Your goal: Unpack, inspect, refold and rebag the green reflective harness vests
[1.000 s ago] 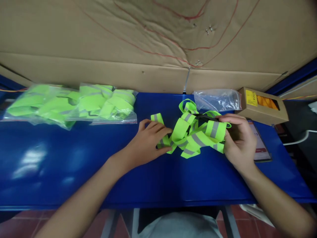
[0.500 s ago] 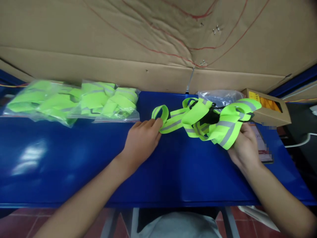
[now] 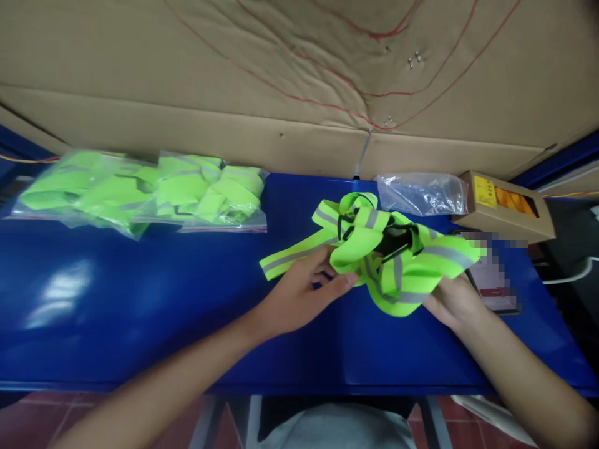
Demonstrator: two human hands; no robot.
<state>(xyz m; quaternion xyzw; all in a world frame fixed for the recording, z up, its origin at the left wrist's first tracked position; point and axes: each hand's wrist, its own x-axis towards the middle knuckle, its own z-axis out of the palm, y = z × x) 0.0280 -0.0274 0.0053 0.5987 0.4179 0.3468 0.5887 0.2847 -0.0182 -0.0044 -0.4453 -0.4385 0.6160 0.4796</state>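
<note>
A neon yellow-green reflective strap vest (image 3: 360,240), with grey stripes and black buckle parts, is held in loose loops above the table. My right hand (image 3: 458,302) grips its right end from below, the fingers partly hidden by the webbing. At the bundle's lower left, my left hand (image 3: 309,287) has its thumb in front and its fingers curled behind the straps. One flat strap end sticks out to the left past that hand. A clear plastic bag (image 3: 421,193) lies just behind the bundle.
Several clear bags of similar neon straps (image 3: 201,190) lie along the back left of the blue table (image 3: 140,312). At the back right stand an open cardboard box (image 3: 510,215) with orange contents and a phone-like device (image 3: 496,287). Brown cardboard (image 3: 187,75) walls the back.
My left hand has let go of the looped strap end and moved right to the bundle. That end now lies straightened. The bundle has come lower and nearer, uncovering more of the clear bag.
</note>
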